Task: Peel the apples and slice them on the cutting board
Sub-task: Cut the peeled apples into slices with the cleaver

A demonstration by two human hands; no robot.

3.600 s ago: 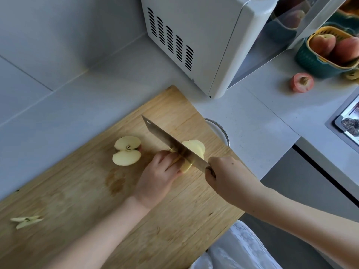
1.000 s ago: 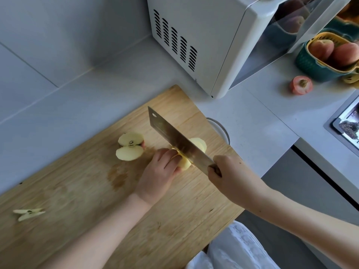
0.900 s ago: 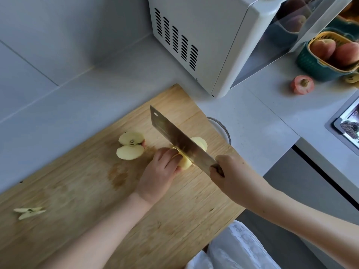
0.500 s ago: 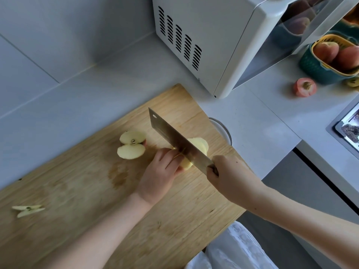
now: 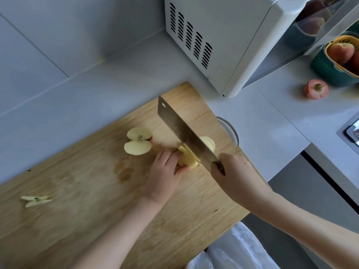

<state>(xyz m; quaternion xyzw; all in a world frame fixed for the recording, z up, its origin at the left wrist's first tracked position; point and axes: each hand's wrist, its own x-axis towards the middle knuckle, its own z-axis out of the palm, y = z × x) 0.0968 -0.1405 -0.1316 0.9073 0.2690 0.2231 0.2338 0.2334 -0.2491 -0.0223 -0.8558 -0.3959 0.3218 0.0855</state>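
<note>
A pale grey stone desk point(image 5: 97, 98) is carrying everything. A long light-brown wooden cutting board point(image 5: 87, 191) is lying slantwise across it, and a white box-shaped microwave oven point(image 5: 223, 35) is standing just beyond the board's far corner. The right hand point(image 5: 235, 175) is clenching the handle of a broad steel cleaver point(image 5: 182, 133), whose blade is angling down into a peeled pale-yellow apple chunk point(image 5: 187, 161) near the board's right end. The left hand point(image 5: 165, 177) is grasping that chunk with curled fingers, just left of the blade. Cut pale slices point(image 5: 210, 144) are leaning on the blade's other side. A dark teal basket with a yellow rim point(image 5: 328, 68) is holding reddish fruit at the far right. Two peeled apple halves point(image 5: 138, 142) are lying touching each other mid-board, near the left hand. A red cut apple piece point(image 5: 316, 91) is sitting on the desk beside the basket. Thin core slivers point(image 5: 36, 200) are lying at the board's left end.
</note>
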